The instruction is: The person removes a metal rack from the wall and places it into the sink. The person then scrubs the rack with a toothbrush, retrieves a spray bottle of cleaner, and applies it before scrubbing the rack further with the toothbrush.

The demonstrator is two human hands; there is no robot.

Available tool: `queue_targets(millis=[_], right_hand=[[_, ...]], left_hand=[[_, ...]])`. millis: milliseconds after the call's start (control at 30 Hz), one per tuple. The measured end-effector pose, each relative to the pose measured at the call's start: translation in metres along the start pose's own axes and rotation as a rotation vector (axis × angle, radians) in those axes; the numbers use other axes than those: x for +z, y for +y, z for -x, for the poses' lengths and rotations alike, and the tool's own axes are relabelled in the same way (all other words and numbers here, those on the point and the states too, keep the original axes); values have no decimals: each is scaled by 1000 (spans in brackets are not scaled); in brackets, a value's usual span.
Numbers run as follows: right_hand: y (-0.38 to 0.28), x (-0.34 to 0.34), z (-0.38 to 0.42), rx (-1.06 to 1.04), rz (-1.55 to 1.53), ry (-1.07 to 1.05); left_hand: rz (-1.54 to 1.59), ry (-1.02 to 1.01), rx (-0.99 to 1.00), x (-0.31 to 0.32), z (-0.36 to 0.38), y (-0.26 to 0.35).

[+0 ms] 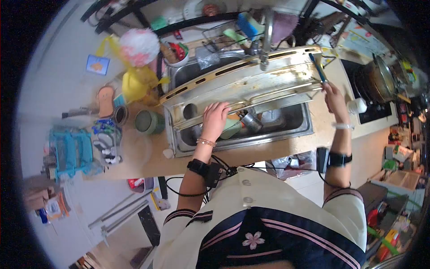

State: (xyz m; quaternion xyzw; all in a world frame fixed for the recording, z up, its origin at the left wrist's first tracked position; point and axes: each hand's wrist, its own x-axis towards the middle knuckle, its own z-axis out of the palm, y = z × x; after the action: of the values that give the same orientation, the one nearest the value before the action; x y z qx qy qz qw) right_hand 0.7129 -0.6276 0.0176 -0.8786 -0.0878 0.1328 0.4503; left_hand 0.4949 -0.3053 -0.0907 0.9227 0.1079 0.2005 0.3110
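Observation:
A long metal panel (251, 85) with brown, greasy stains lies slantwise across the double sink (242, 144), tilted, under the faucet (268, 38). My left hand (216, 120) rests on the panel's near edge, left of its middle, with the fingers curled over the rim. At the panel's right end my right hand (333, 101) is closed on the handle of a blue brush (318, 67), whose head touches the stained surface near the far right corner. Below the panel, a metal utensil holder (251, 121) and other items sit in the near basin.
A pot (380, 80) stands on the stove at the right, with a white bottle (357, 106) beside it. Left of the sink are a green container (149, 122), a yellow bag (136, 85) and a blue rack (69, 153). Cables hang near both forearms.

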Motion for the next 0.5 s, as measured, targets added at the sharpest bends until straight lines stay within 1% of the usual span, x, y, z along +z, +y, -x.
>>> queue_targets(millis=[33, 67, 100, 133, 167, 233, 267, 300, 333, 367, 433, 500], right_hand=[[-14, 0, 18, -15, 109, 12], [-10, -2, 23, -98, 255, -21], [-18, 5, 31, -116, 354, -82], [-30, 12, 41, -131, 451, -145], [-38, 24, 47, -144, 547, -204], [-55, 60, 47, -238, 686, -181], [-67, 79, 48, -286, 761, -162], [-86, 102, 51, -263, 692, -138], [-90, 124, 49, -326, 651, -173], [-105, 146, 52, -380, 686, -185], [-111, 194, 41, -530, 696, -267], [-120, 245, 27, -585, 652, -360]], left_hand=[[56, 50, -7, -4, 3, -1], [110, 102, -14, -13, 5, -1], [161, 151, -23, -22, 9, -3], [146, 222, -63, -32, 16, -8], [128, 250, -117, -41, 25, -18], [80, 363, -248, -57, 46, -40], [96, 425, -319, -56, 58, -60], [17, 500, -306, -65, 65, -65], [5, 543, -316, -70, 73, -76], [-8, 582, -326, -72, 80, -86], [62, 583, -376, -77, 87, -90], [157, 565, -423, -77, 92, -96]])
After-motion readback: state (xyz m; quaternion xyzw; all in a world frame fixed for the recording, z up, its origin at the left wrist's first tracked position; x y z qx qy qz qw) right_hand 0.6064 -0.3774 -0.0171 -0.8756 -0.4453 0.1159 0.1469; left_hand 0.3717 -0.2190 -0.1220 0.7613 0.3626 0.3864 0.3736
